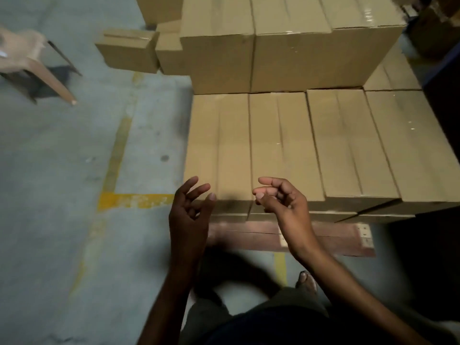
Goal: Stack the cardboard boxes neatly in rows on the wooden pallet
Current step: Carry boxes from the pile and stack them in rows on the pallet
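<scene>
Head view: cardboard boxes point(281, 143) lie in a row on the wooden pallet point(328, 241), long axes running 6 to 12 o'clock, with a second tier point(286, 53) at 12. At 6, the left hand point(190, 210) and right hand point(283, 200) hover, grips slack and empty.

Above the wooden pallet point(323, 241), the near row of cardboard boxes point(281, 145) leaves open room over its flat tops. A taller stack point(286, 58) blocks the pallet's far half. Left of the pallet is bare floor point(62, 170), with a plastic chair point(27, 58) well beyond. A dark bulk point(443, 115) crowds the pallet's right.
</scene>
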The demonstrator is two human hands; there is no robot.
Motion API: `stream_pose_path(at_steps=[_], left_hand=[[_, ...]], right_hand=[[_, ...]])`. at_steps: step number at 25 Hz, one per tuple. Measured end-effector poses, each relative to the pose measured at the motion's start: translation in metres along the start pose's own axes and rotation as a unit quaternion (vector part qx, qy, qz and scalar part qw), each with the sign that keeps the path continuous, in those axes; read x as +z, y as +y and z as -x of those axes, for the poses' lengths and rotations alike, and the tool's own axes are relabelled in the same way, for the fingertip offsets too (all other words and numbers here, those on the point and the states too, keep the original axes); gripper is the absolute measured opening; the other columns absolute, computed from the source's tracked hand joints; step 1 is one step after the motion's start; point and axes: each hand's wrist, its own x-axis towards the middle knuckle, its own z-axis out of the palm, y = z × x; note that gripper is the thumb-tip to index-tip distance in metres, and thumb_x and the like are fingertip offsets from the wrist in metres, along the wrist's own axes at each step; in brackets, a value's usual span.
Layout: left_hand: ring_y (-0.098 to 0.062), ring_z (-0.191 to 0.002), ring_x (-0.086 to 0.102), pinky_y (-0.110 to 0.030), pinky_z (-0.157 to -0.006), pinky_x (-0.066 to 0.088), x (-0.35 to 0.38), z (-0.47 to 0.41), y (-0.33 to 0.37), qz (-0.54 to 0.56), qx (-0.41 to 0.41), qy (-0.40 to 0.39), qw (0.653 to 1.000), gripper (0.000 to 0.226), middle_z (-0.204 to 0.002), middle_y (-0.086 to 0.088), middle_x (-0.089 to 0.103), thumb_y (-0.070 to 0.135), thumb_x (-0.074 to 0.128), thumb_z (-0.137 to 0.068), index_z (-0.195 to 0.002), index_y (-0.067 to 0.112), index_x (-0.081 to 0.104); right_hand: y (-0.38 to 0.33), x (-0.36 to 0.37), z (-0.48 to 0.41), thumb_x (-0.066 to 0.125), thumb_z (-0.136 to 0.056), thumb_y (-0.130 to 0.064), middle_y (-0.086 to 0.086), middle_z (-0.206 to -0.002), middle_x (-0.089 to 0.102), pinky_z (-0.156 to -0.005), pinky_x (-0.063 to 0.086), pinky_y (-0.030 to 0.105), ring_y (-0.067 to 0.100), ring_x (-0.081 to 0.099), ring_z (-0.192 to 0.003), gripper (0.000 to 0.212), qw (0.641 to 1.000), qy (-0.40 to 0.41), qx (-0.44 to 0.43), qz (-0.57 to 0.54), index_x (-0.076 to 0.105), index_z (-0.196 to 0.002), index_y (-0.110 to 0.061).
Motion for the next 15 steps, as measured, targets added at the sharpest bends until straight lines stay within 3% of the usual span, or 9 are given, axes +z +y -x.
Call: stream_pose_path(at_steps=[3, 5, 9, 12, 15], left_hand=[[-0.020, -0.107, 0.072, -0.043, -0.094, 0.056, -0.085, -0.024, 0.015, 0.015, 0.009, 0.023, 1.000, 0.047, -0.120, 0.005, 0.074, 0.031, 0.077, -0.088, -0.131, 0.029, 0.059], [-0.017, -0.107, 0.072, -0.039, -0.092, 0.056, -0.132, -0.047, 0.025, 0.010, 0.023, 0.041, 0.999, 0.045, -0.118, 0.006, 0.074, 0.034, 0.073, -0.088, -0.131, 0.027, 0.060], [-0.006, -0.115, 0.065, -0.025, -0.092, 0.050, -0.190, -0.095, 0.036, -0.069, 0.103, 0.073, 0.990, 0.047, -0.126, 0.011, 0.069, 0.032, 0.073, -0.092, -0.135, 0.025, 0.057], [-0.007, -0.131, 0.053, -0.022, -0.107, 0.040, -0.224, -0.138, 0.044, -0.213, 0.197, 0.097, 0.952, 0.055, -0.140, 0.009, 0.060, 0.036, 0.068, -0.092, -0.143, 0.020, 0.053], [-0.018, -0.136, 0.048, -0.031, -0.110, 0.036, -0.256, -0.195, 0.051, -0.328, 0.260, 0.101, 0.903, 0.057, -0.144, 0.001, 0.057, 0.034, 0.067, -0.092, -0.145, 0.018, 0.053]], right_hand=[[0.003, 0.084, 0.014, 0.065, -0.095, -0.003, 0.017, -0.101, 0.075, -0.082, 0.054, 0.030, 0.022, 0.069, -0.091, 0.029, 0.999, 0.001, -0.002, -0.039, 0.067, -0.123, -0.011], [0.004, 0.136, 0.011, 0.066, -0.095, -0.007, 0.017, -0.103, 0.074, -0.083, 0.052, 0.037, 0.026, 0.068, -0.091, 0.030, 0.999, -0.003, -0.009, -0.034, 0.067, -0.125, -0.013], [-0.011, 0.210, -0.017, 0.068, -0.090, -0.020, -0.001, -0.114, 0.070, -0.085, 0.056, 0.039, 0.021, 0.066, -0.101, 0.043, 0.986, -0.006, -0.155, 0.065, 0.059, -0.133, -0.017], [-0.021, 0.259, -0.053, 0.071, -0.090, -0.020, -0.008, -0.123, 0.064, -0.084, 0.055, 0.039, 0.018, 0.063, -0.109, 0.050, 0.956, 0.001, -0.248, 0.155, 0.054, -0.138, -0.020], [-0.018, 0.311, -0.094, 0.073, -0.090, -0.019, -0.009, -0.126, 0.062, -0.086, 0.055, 0.044, 0.015, 0.061, -0.114, 0.053, 0.940, 0.010, -0.277, 0.198, 0.054, -0.139, -0.021]])
